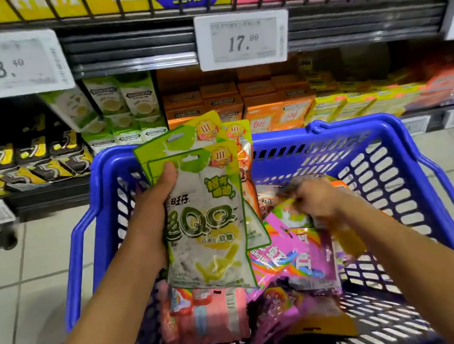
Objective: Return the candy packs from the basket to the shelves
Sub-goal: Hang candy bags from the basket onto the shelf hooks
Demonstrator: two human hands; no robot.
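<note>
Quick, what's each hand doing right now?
Left hand: gripping green candy packs.
Right hand: down in the blue basket; too blurred to tell.

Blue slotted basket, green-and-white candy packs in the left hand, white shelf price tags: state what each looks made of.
Blue slotted basket: looks like moulded rigid plastic, by its uniform colour and cut slots, slightly glossy.
Green-and-white candy packs held in the left hand: probably thin plastic film, shiny and creased, with a punched hang hole.
White shelf price tags: seemingly hard plastic frames around matte grey displays, possibly electronic.
</note>
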